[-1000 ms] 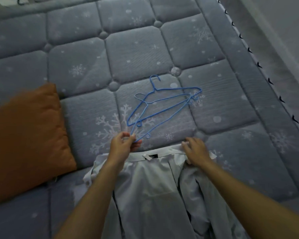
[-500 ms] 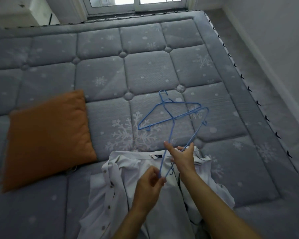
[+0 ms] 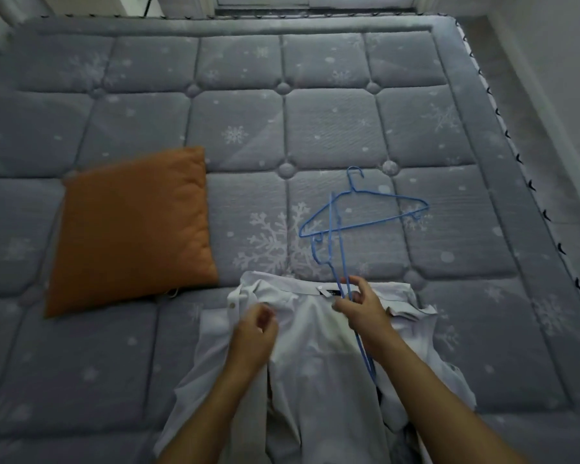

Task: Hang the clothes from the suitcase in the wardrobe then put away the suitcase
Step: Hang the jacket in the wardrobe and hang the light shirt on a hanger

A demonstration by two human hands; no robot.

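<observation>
Quilted grey-blue mattress (image 3: 131,112) fills the view, soft squares pinched by fabric buttons, pale snowflakes printed across it, and a piped border along the far and right edges. Over on the left half sits a square orange cushion (image 3: 131,226), plump, with a matte weave, its near corner pointing toward the mattress's near edge.

Moving in, the left hand (image 3: 253,333) hovers over the collar end of a white shirt (image 3: 315,390). The fingers are curled in toward the thumb, but the hand is blurred, so I can't tell whether it pinches any cloth. The shirt is smooth thin fabric, rumpled, spread at the middle of the near edge with the collar and a small dark label facing the far side.

Just to the right, the right hand (image 3: 362,306) has its fingers closed around a thin blue wire hanger (image 3: 365,356). It's seen nearly edge-on, its wires rising past the collar and its lower end running down over the shirt beside the wrist.

Beyond that hand, a second blue wire hanger (image 3: 365,224) lies flat on the mattress, hook toward the far edge, well clear of both hands.
</observation>
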